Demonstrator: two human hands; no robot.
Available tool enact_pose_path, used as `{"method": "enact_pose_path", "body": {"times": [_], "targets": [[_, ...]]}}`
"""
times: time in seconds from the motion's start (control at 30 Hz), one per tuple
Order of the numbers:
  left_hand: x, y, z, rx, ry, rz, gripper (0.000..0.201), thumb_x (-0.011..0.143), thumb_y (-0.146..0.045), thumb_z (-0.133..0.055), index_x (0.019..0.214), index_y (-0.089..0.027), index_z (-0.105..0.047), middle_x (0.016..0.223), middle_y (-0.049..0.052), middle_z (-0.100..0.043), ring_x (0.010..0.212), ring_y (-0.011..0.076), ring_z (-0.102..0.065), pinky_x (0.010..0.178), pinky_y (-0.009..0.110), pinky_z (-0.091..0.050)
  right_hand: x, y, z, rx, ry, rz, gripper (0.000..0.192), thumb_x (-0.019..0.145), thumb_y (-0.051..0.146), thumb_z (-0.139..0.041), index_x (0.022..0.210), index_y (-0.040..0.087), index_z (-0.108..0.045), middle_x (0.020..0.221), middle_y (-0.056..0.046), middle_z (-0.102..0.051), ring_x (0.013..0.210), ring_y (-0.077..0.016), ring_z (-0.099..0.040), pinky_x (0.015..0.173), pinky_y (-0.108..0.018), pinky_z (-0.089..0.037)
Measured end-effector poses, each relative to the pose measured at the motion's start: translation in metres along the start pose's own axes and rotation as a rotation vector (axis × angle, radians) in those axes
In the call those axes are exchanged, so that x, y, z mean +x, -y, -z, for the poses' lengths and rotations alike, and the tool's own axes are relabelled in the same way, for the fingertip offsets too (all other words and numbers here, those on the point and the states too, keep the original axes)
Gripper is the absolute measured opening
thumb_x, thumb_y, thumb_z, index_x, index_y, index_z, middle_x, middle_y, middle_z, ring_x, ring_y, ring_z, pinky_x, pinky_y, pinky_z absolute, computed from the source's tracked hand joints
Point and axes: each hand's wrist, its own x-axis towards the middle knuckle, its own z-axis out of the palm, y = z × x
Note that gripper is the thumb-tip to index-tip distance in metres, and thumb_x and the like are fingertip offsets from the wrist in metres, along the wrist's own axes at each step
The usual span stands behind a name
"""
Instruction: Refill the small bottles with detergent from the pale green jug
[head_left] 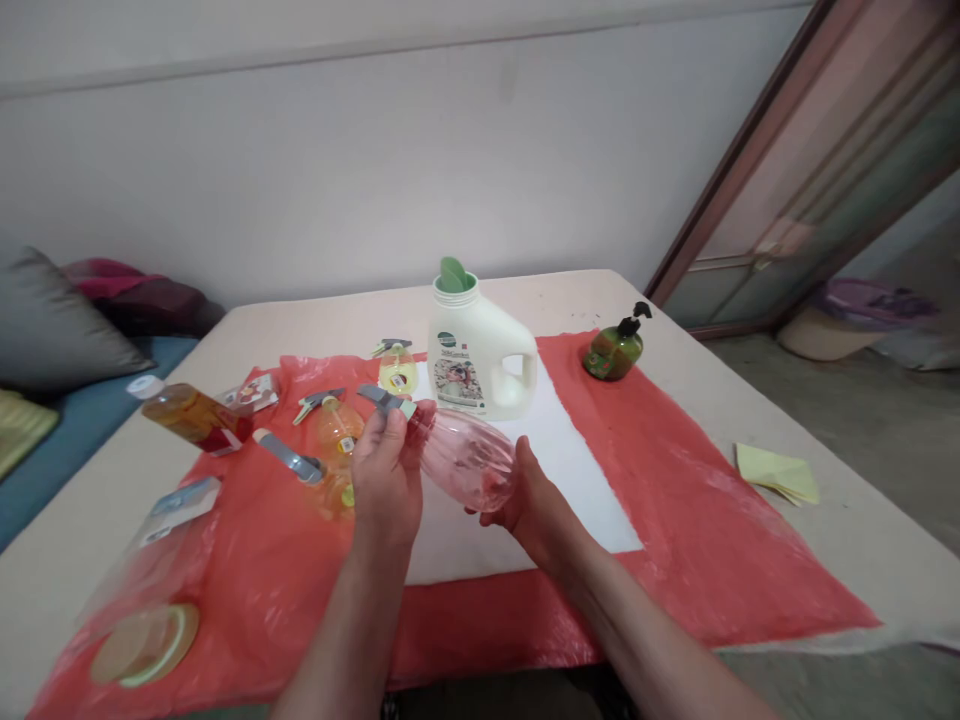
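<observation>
- Head camera, nearest edge: two bare forearms reach in from the bottom over a red plastic sheet (pixel 675 560) spread on a pale table (pixel 862 540).
- At the near left corner a clear plastic bag (pixel 150 590) lies on the sheet with a round yellowish lid (pixel 146 645) showing through it.
- The left hand (pixel 386 475) is half closed, fingers curled round the narrow neck end of a pink see-through bottle (pixel 469 460), thumb side up.
- The right hand (pixel 525 500) cups the bottle's wide rounded end from below, fingers wrapped under it and mostly hidden.
- The bottle is held on its side between both hands, lifted just above a white sheet (pixel 577 470) that lies over the middle of the red plastic.
- Left of the hands several small yellow spray bottles (pixel 337 425) with grey triggers lie and stand close together; one more (pixel 397 368) stands a little further back.
- Further left an amber bottle (pixel 191 412) with a white cap lies on its side near the sheet's edge.
- Just behind the hands a white handled jug (pixel 476 350) stands upright, its green cap flipped open.
- To its right, apart from it, sits a round green pump bottle (pixel 613 350).
- Folded yellow paper (pixel 776 472) rests on the bare table at the right.
- A grey cushion (pixel 60 330) lies against the far wall, left.
</observation>
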Motion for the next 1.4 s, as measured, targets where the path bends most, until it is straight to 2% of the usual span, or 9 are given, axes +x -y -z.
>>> {"method": "enact_pose_path", "body": {"times": [0.13, 0.23, 0.33, 0.43, 0.6, 0.87, 0.97, 1.13, 1.4], "targets": [[0.003, 0.000, 0.002, -0.008, -0.066, -0.006, 0.021, 0.083, -0.036, -0.074, 0.094, -0.018, -0.070, 0.095, 0.006, -0.074, 0.097, 0.0188, -0.071, 0.097, 0.037, -0.052, -0.005, 0.005, -0.003, -0.161, -0.063, 0.214, 0.084, 0.069, 0.050, -0.081, 0.141, 0.041, -0.039, 0.141, -0.007, -0.054, 0.066, -0.0129, -0.070, 0.057, -0.029, -0.056], [0.002, -0.003, 0.001, 0.011, -0.010, 0.006, 0.025, 0.083, -0.038, -0.074, 0.097, -0.018, -0.069, 0.100, 0.008, -0.075, 0.102, 0.0215, -0.071, 0.098, 0.039, -0.051, -0.004, 0.005, 0.000, -0.199, -0.074, 0.130, 0.070, 0.071, 0.057, -0.076, 0.129, 0.027, -0.052, 0.106, -0.006, -0.069, 0.050, -0.0111, -0.063, 0.042, -0.023, -0.045], [0.000, -0.004, -0.002, 0.017, 0.001, 0.023, 0.027, 0.080, -0.038, -0.076, 0.097, -0.018, -0.070, 0.096, 0.007, -0.075, 0.098, 0.0215, -0.072, 0.095, 0.037, -0.052, -0.001, 0.002, 0.001, -0.140, -0.059, -0.066, 0.073, 0.083, 0.080, -0.042, 0.110, 0.015, -0.061, 0.067, -0.003, -0.064, 0.041, -0.0125, -0.058, 0.035, -0.021, -0.036], [0.000, -0.002, -0.002, -0.002, -0.052, 0.019, 0.025, 0.079, -0.036, -0.077, 0.095, -0.018, -0.070, 0.091, 0.006, -0.075, 0.092, 0.0191, -0.072, 0.091, 0.034, -0.053, 0.000, -0.001, -0.001, -0.062, 0.001, -0.084, 0.073, 0.083, 0.080, -0.043, 0.120, 0.018, -0.058, 0.077, -0.005, -0.068, 0.052, -0.0138, -0.064, 0.045, -0.023, -0.047], [0.003, 0.000, 0.003, -0.017, -0.038, 0.014, 0.020, 0.082, -0.034, -0.075, 0.095, -0.019, -0.070, 0.094, 0.006, -0.076, 0.090, 0.0168, -0.072, 0.090, 0.032, -0.052, -0.005, 0.001, -0.007, -0.284, -0.042, 0.191, 0.097, 0.059, 0.044, -0.088, 0.139, 0.033, -0.034, 0.108, -0.001, -0.064, 0.060, -0.0103, -0.061, 0.049, -0.023, -0.048], [-0.004, -0.003, 0.000, 0.065, -0.096, 0.002, 0.018, 0.082, -0.035, -0.073, 0.089, -0.018, -0.071, 0.085, 0.004, -0.075, 0.078, 0.0138, -0.070, 0.080, 0.027, -0.053, -0.008, -0.008, -0.009, -0.408, 0.049, 0.198, 0.059, 0.075, 0.059, -0.068, 0.116, 0.020, -0.053, 0.077, 0.003, -0.059, 0.047, -0.0082, -0.048, 0.041, -0.023, -0.036], [-0.005, -0.006, 0.001, 0.121, -0.118, 0.001, 0.020, 0.082, -0.037, -0.073, 0.090, -0.020, -0.070, 0.085, 0.002, -0.074, 0.076, 0.0124, -0.069, 0.077, 0.025, -0.052, -0.006, -0.003, -0.007, -0.484, 0.091, 0.136, 0.060, 0.075, 0.057, -0.069, 0.120, 0.019, -0.056, 0.093, -0.003, -0.066, 0.072, -0.0169, -0.063, 0.058, -0.029, -0.049], [-0.015, -0.003, -0.004, 0.432, 0.043, -0.030, 0.031, 0.078, -0.042, -0.076, 0.099, -0.020, -0.071, 0.090, 0.001, -0.073, 0.081, 0.0153, -0.067, 0.076, 0.025, -0.052, -0.016, 0.027, -0.006, -0.852, 0.024, 0.202, 0.108, 0.051, 0.037, -0.090, 0.146, 0.024, -0.039, 0.147, -0.010, -0.048, 0.135, -0.0318, -0.045, 0.111, -0.048, -0.037], [-0.024, 0.009, -0.010, 0.744, 0.240, 0.013, 0.047, 0.079, -0.049, -0.072, 0.119, -0.024, -0.068, 0.123, 0.007, -0.071, 0.119, 0.0253, -0.063, 0.100, 0.036, -0.048, -0.016, 0.049, 0.023, -0.887, -0.287, 0.382, 0.078, 0.051, 0.024, -0.083, 0.123, 0.024, -0.053, 0.118, -0.005, -0.063, 0.103, -0.0249, -0.063, 0.091, -0.041, -0.050]]}}
